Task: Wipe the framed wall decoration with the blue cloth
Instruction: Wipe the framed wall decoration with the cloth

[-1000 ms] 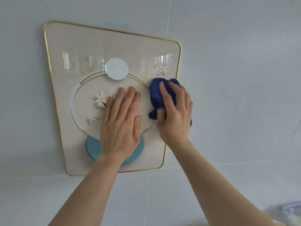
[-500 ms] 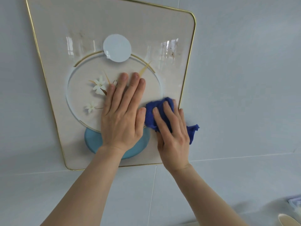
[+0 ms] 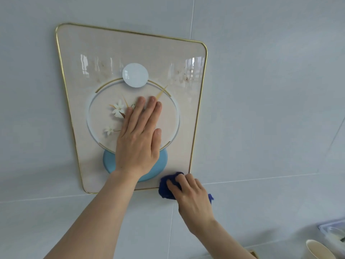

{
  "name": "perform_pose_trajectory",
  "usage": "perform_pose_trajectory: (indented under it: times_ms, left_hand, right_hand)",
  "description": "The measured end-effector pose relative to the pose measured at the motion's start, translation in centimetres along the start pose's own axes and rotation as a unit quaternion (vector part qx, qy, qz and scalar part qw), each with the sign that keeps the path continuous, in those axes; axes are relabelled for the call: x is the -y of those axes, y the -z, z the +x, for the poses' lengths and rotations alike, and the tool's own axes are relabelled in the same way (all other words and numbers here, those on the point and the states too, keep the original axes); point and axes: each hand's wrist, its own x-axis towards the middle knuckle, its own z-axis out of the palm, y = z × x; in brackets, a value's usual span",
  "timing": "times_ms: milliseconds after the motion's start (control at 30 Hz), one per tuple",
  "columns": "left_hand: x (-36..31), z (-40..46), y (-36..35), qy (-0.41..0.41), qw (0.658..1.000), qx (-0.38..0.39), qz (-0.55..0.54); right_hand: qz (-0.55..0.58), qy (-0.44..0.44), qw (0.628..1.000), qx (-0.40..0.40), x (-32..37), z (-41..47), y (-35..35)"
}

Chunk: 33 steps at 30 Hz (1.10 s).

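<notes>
The framed wall decoration (image 3: 78, 75) hangs on a pale tiled wall: a beige glossy panel with a thin gold rim, a white disc, a ring with small white flowers and a blue disc below. My left hand (image 3: 139, 139) lies flat on its middle, fingers together, holding nothing. My right hand (image 3: 192, 195) presses the bunched dark blue cloth (image 3: 165, 187) against the frame's bottom right corner, partly over the wall below the rim. The hand hides most of the cloth.
The grey-white wall tiles (image 3: 270, 109) surround the frame. At the bottom right stand a cream paper cup (image 3: 317, 249) and a clear plastic container (image 3: 334, 230), both cut off by the picture's edge.
My right hand has slid the cloth down the frame's right side, from beside the ring to the bottom right corner. The left hand stays flat on the middle.
</notes>
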Motion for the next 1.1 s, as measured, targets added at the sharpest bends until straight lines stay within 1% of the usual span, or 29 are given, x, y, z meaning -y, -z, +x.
perform_pose_trajectory:
  times_ms: [33, 67, 133, 167, 200, 267, 333, 367, 467, 567, 667, 833, 900, 933, 1000, 1033, 1067, 1100]
  left_hand:
    - [-0.1, 0.0, 0.1, 0.001, 1.0, 0.003, -0.001]
    - [-0.1, 0.0, 0.2, 0.003, 1.0, 0.005, -0.002]
    - [-0.1, 0.0, 0.3, 0.006, 1.0, 0.008, -0.005]
    - [-0.1, 0.0, 0.4, 0.007, 1.0, 0.008, -0.006]
    - [-0.1, 0.0, 0.3, 0.009, 1.0, 0.008, -0.008]
    - [-0.2, 0.0, 0.3, 0.009, 1.0, 0.006, -0.007]
    - [-0.1, 0.0, 0.3, 0.007, 1.0, 0.004, -0.007]
    - [-0.1, 0.0, 0.2, 0.007, 1.0, 0.004, -0.009]
    - [0.1, 0.0, 0.1, 0.009, 1.0, -0.001, -0.015]
    - [0.2, 0.1, -0.3, 0.002, 1.0, -0.006, -0.011]
    - [0.3, 0.0, -0.7, -0.002, 1.0, -0.003, -0.009]
    - [0.2, 0.0, -0.7, 0.008, 1.0, -0.002, -0.012]
    - [0.0, 0.0, -0.5, 0.012, 1.0, 0.0, -0.019]
    - [-0.1, 0.0, -0.4, 0.016, 1.0, 0.0, -0.022]
    - [-0.3, -0.1, -0.1, 0.019, 0.999, 0.002, -0.026]
    - [-0.3, -0.1, 0.0, 0.02, 0.999, 0.004, -0.027]
    - [-0.4, -0.1, 0.0, 0.021, 0.999, 0.005, -0.028]
    - [-0.4, -0.1, 0.1, 0.022, 0.999, 0.007, -0.027]
  right_hand:
    - [0.037, -0.037, 0.999, 0.008, -0.3, 0.1, 0.7]
    - [0.083, -0.077, 0.994, -0.006, -0.8, 0.5, 1.5]
    - [0.165, -0.149, 0.971, -0.084, -2.1, 2.3, 3.5]
    - [0.195, -0.169, 0.957, -0.133, -2.8, 3.8, 4.7]
    - [0.215, -0.178, 0.943, -0.183, -3.3, 5.4, 6.1]
    - [0.233, -0.166, 0.919, -0.27, -4.0, 9.1, 8.5]
    - [0.231, -0.141, 0.909, -0.318, -4.0, 12.4, 9.8]
    - [0.22, -0.128, 0.91, -0.327, -3.8, 13.7, 10.0]
    - [0.138, -0.099, 0.935, -0.31, -2.9, 15.3, 8.2]
    - [0.078, -0.097, 0.944, -0.305, -2.6, 13.6, 5.2]
    - [0.049, -0.087, 0.952, -0.29, -2.4, 10.7, 3.0]
    - [0.036, -0.072, 0.966, -0.247, -2.3, 7.5, 1.1]
    - [0.013, -0.052, 0.975, -0.214, -2.5, 5.6, 1.0]
    - [0.007, -0.042, 0.983, -0.181, -2.5, 4.3, 0.9]
    - [0.026, -0.036, 0.996, -0.079, -2.6, 2.2, 1.2]
    - [0.065, -0.052, 0.996, -0.033, -2.6, 1.5, 1.6]
    - [0.128, -0.086, 0.988, -0.006, -2.6, 1.2, 2.2]
    - [0.217, -0.145, 0.965, -0.006, -2.4, 1.5, 3.2]
